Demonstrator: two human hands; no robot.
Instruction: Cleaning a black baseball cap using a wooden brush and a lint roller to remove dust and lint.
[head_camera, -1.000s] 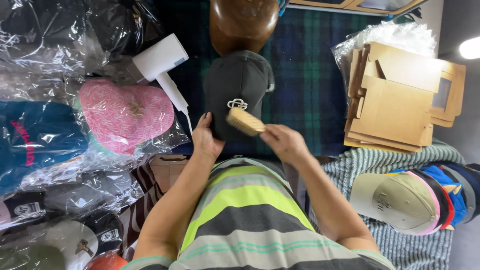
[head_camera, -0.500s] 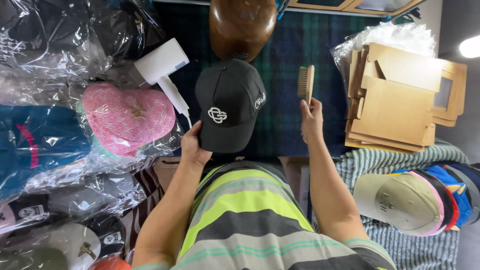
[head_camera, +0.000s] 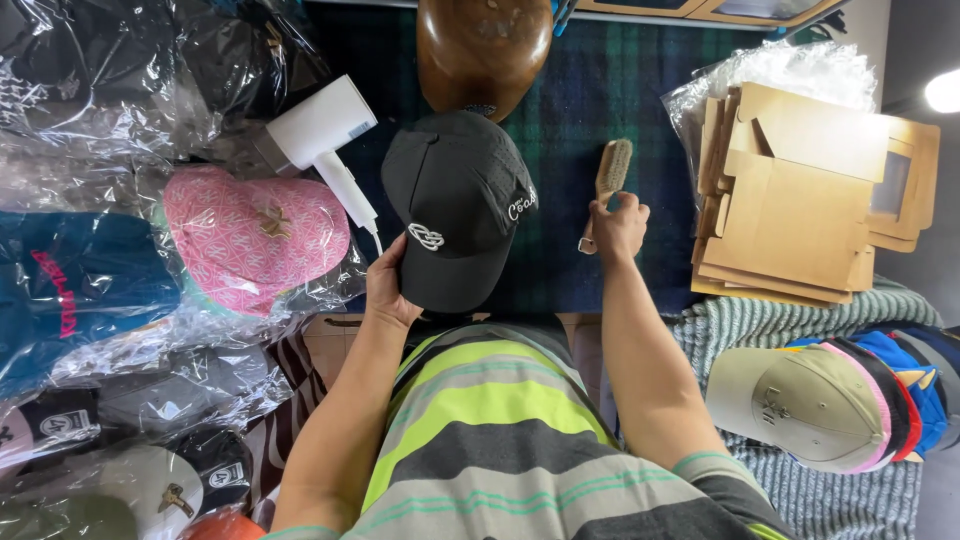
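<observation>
While the left hand (head_camera: 388, 290) grips the black cap (head_camera: 455, 210) by its brim, the right hand (head_camera: 618, 226) beside it closes on the wooden brush (head_camera: 606, 180) over the plaid table (head_camera: 600, 90), so brushing seems paused and resuming means bringing bristles to the crown

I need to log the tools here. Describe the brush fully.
The brush is small, with a pale wooden handle and back and a block of light tan bristles at the far end. It lies over the dark green plaid cloth, right of the black cap, bristle end pointing away from the person. The right hand grips its handle.
</observation>
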